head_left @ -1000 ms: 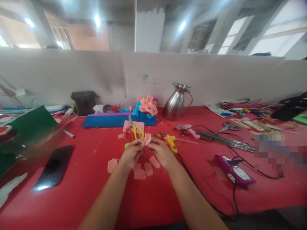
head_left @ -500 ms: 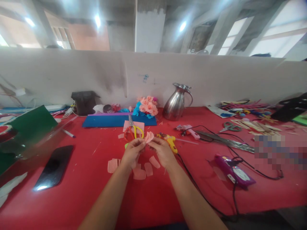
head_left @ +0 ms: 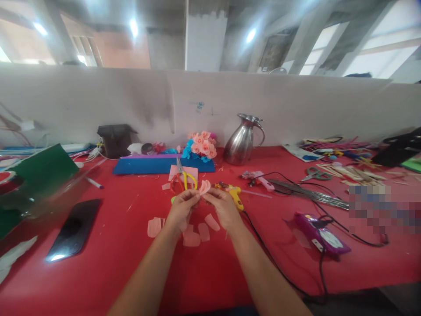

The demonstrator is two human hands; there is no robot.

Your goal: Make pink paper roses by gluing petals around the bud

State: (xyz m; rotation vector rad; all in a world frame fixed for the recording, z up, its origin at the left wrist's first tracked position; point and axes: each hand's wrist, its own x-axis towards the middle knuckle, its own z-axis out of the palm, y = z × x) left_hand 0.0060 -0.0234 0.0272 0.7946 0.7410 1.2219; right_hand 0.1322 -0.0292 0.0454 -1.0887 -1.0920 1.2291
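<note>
Between my two hands is a curled pink paper petal [head_left: 205, 187], raised above the red table. My left hand [head_left: 183, 208] pinches its left side with thumb and fingertips. Its right side is pinched by my right hand [head_left: 222, 205]. Several flat pink paper pieces [head_left: 191, 239] lie on the table below and around my hands. Just behind my left hand lie scissors [head_left: 185, 179] with yellow and orange handles, on a pink paper sheet [head_left: 191, 170]. A yellow glue gun [head_left: 236, 197] rests close beyond my right hand.
A bunch of pink paper flowers [head_left: 204, 145] and a steel jug [head_left: 242, 139] stand at the back. A phone [head_left: 74, 229] lies left; a purple power strip [head_left: 322, 235] with black cables lies right. A pink glue gun [head_left: 261, 180] and wires [head_left: 309, 194] lie right of centre.
The pink petal looks slightly more curled and turned between my fingertips. Both hands stay in nearly the same place, and nothing else has visibly moved.
</note>
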